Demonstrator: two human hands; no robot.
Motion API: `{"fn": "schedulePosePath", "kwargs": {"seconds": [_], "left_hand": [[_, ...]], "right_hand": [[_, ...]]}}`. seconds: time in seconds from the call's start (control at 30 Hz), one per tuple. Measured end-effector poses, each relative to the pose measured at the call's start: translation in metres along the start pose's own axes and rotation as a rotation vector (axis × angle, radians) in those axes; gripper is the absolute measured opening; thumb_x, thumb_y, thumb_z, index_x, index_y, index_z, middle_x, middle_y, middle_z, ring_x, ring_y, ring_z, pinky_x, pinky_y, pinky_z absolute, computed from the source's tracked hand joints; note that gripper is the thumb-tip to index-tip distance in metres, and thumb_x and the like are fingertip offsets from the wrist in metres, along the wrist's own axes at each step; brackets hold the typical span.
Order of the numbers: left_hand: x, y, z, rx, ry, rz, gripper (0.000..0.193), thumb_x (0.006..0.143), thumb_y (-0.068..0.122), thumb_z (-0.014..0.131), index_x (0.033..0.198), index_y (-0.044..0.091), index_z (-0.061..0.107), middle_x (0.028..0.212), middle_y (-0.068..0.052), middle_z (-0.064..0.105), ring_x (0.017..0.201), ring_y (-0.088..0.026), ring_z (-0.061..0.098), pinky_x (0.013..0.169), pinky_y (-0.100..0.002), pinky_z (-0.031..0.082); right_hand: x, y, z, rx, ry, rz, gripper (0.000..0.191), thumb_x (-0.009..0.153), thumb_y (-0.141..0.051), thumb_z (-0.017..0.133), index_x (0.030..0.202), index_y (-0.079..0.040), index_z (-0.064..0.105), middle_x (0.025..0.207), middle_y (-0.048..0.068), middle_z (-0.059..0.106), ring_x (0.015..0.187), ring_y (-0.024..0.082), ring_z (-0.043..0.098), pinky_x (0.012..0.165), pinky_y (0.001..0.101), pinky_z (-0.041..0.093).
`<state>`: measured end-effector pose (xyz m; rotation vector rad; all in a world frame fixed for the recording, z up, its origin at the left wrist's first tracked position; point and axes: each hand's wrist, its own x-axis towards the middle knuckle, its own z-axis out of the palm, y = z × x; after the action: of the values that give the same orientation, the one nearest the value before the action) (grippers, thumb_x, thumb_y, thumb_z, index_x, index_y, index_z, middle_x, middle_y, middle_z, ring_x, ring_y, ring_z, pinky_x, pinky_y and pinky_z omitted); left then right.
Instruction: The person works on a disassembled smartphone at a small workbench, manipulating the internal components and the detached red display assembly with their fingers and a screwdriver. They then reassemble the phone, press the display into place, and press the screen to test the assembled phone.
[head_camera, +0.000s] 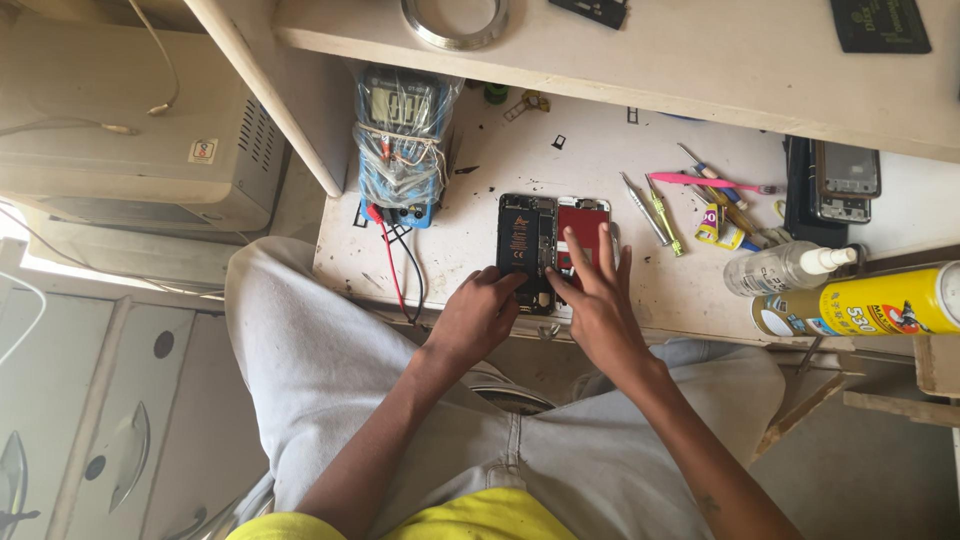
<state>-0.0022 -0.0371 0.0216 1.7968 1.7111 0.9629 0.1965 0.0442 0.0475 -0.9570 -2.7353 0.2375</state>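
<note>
An opened smartphone lies on the white worktable (470, 230): its black body with battery (525, 240) on the left, its red-backed screen panel (582, 222) folded out to the right. My left hand (478, 315) rests at the body's lower edge, fingertips curled onto it. My right hand (598, 295) lies flat with spread fingers on the screen panel, thumb at the seam between both halves. Neither hand holds a tool.
A plastic-wrapped multimeter (402, 135) with red and black leads stands left of the phone. Screwdrivers (655, 212), a pink tool (705, 181), a clear spray bottle (785, 268), a yellow can (880, 305) and another phone (840, 180) lie right. A shelf (620, 50) overhangs the back.
</note>
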Motion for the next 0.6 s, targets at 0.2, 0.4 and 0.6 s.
{"fn": "schedulePosePath", "kwargs": {"seconds": [0.2, 0.4, 0.6], "left_hand": [[0.0, -0.001, 0.001, -0.006, 0.005, -0.005, 0.041, 0.085, 0.006, 0.062, 0.126, 0.003, 0.065, 0.097, -0.024, 0.067, 0.093, -0.042, 0.065, 0.087, -0.049, 0.052], [0.001, 0.0, -0.001, -0.003, -0.009, -0.008, 0.041, 0.085, 0.006, 0.061, 0.126, 0.004, 0.065, 0.096, -0.023, 0.066, 0.092, -0.041, 0.065, 0.087, -0.049, 0.053], [0.0, 0.001, -0.002, -0.008, 0.003, 0.002, 0.041, 0.085, 0.006, 0.062, 0.126, 0.003, 0.065, 0.097, -0.024, 0.066, 0.093, -0.041, 0.065, 0.086, -0.049, 0.052]], "right_hand": [[-0.01, 0.009, 0.013, 0.19, 0.003, 0.054, 0.065, 0.076, 0.018, 0.057, 0.132, -0.012, 0.071, 0.169, 0.015, 0.019, 0.155, 0.051, 0.002, 0.119, 0.0718, 0.011], [-0.008, 0.01, 0.016, 0.228, 0.009, 0.082, 0.065, 0.078, 0.018, 0.056, 0.133, -0.014, 0.071, 0.17, 0.014, 0.018, 0.155, 0.051, 0.001, 0.118, 0.0725, 0.009], [-0.006, 0.001, 0.012, 0.02, -0.006, 0.009, 0.061, 0.073, 0.014, 0.061, 0.13, -0.007, 0.07, 0.169, 0.013, 0.021, 0.156, 0.05, 0.006, 0.12, 0.0741, 0.012]]}}
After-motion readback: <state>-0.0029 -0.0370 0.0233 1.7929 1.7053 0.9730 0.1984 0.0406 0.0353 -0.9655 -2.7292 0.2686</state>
